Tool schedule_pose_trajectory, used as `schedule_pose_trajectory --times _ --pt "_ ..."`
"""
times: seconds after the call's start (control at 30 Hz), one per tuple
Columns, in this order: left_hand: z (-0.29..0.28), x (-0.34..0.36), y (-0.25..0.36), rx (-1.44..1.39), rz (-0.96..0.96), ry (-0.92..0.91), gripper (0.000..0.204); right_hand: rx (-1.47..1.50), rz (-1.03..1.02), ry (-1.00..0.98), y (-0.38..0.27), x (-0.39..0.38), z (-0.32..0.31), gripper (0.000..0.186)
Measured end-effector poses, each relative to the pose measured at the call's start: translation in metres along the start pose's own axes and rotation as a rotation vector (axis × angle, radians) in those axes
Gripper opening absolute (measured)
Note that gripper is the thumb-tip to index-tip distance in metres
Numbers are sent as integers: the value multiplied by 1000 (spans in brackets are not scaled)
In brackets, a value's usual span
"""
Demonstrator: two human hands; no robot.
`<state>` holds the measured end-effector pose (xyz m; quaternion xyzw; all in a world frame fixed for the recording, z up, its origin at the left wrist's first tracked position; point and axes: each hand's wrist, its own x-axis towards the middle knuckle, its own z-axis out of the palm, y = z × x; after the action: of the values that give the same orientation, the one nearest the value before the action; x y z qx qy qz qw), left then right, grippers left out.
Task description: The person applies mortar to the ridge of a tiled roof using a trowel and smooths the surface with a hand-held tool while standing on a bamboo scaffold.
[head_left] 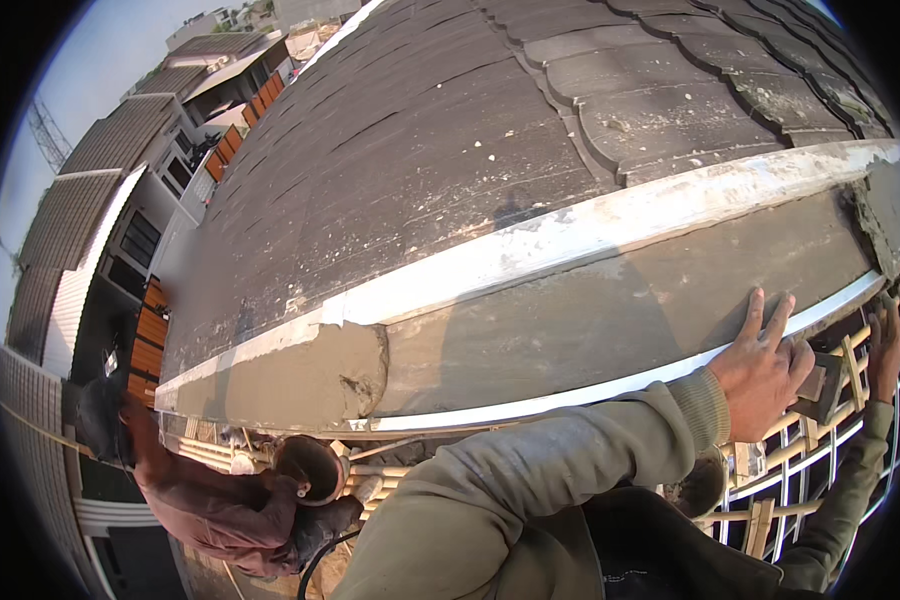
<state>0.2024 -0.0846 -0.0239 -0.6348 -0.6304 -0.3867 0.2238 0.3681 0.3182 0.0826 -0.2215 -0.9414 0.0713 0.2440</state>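
Note:
My left hand (765,370) reaches across with its index and middle fingers stretched out and apart on the white strip (670,370) along the lower edge of the grey mortared band (610,300). My right hand (883,355) is at the far right, fingers extended upward at that strip's end; what its fingertips touch is unclear. A small dark brown block (820,388) sits just below my left hand. Above the band runs a white painted ridge (600,233). At the band's left end lies smoother fresh mortar (300,370) with a ragged edge.
Dark roof tiles (420,120) rise above the band. A co-worker in a maroon top (220,510) works at lower left. A bucket (310,465) stands beside them. Bamboo scaffolding (760,515) and white bars lie below the edge. Houses with orange gates (150,325) line the left.

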Motion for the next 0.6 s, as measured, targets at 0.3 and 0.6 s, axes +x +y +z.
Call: schedule_pose_trajectory --times 0.3,0.6 --pt "-20 19 -8 -31 -47 -61 53 -401 -191 362 -84 -17 5 40" --pt "-15 17 5 -69 -89 -55 53 -558 -242 463 -67 -43 26 50"
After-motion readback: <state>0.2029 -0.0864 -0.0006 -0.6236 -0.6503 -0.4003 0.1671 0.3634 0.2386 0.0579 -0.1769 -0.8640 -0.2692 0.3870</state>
